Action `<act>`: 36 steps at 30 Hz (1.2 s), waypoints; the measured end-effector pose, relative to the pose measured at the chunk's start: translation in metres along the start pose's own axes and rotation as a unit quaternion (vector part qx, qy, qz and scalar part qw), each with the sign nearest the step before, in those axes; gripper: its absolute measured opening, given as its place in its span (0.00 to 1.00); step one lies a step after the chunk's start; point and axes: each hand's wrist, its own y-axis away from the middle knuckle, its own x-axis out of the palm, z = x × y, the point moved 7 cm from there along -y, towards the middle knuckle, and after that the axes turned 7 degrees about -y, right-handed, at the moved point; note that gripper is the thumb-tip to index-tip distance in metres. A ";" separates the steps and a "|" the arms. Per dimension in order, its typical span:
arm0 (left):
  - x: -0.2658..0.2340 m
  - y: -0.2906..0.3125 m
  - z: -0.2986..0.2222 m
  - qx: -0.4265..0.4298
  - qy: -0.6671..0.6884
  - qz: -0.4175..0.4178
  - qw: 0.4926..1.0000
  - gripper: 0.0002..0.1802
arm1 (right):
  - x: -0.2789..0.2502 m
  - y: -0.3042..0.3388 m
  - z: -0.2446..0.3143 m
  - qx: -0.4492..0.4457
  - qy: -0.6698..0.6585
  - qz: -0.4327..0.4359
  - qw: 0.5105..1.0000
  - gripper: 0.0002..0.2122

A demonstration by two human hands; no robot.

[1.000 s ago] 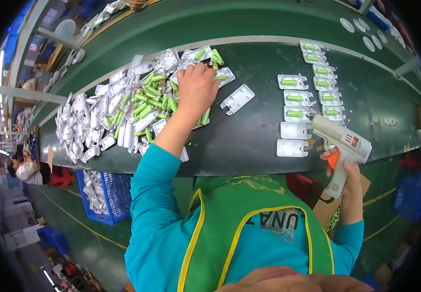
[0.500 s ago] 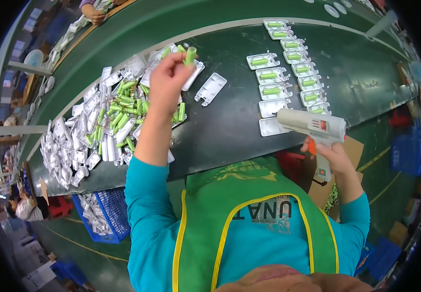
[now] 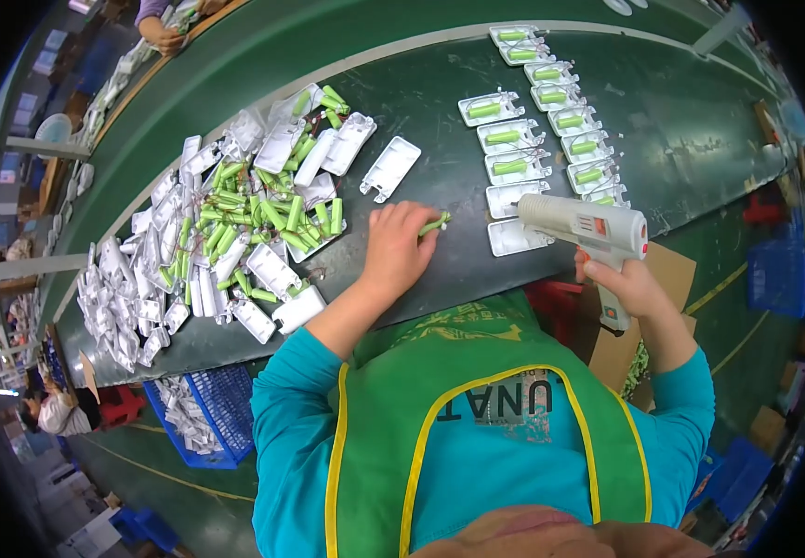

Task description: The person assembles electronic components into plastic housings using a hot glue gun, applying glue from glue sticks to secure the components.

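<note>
Two unfilled white plastic trays (image 3: 509, 241) lie by our grey pistol-shaped glue gun (image 3: 574, 217) in the head view; fingers of our right hand (image 3: 627, 282) wrap its grip, those of our left hand (image 3: 401, 244) pinch a green cylindrical battery (image 3: 434, 225) over the dark green counter (image 3: 460, 253), seemingly a carrying step, calling next for level placing

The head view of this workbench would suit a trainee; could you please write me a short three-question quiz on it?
1. Which tool does the right hand hold?
2. True or false: the left hand is empty.
3. Multiple choice: the blue basket with white parts in it stands
A) left of the green apron
B) right of the green apron

Key:
1. A glue gun.
2. False; it holds a green cylinder.
3. A.
</note>
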 end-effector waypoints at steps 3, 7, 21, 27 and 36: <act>0.011 -0.019 -0.010 -0.037 0.096 0.025 0.994 0.13 | -0.012 0.003 -0.007 -0.014 -0.007 -0.020 1.000 0.20; 0.025 -0.049 -0.051 0.038 0.073 -0.015 0.997 0.12 | -0.016 0.007 -0.004 -0.024 -0.006 -0.027 0.999 0.20; 0.060 -0.063 -0.051 0.043 0.025 -0.047 0.998 0.09 | -0.013 0.013 0.002 -0.035 -0.037 -0.016 0.999 0.17; 0.060 -0.065 -0.051 0.039 0.026 -0.046 0.998 0.08 | -0.016 0.005 -0.004 -0.026 -0.033 -0.028 0.999 0.16; 0.061 -0.066 -0.051 0.042 0.024 -0.048 0.998 0.08 | -0.018 0.010 -0.004 -0.019 -0.013 -0.047 0.999 0.15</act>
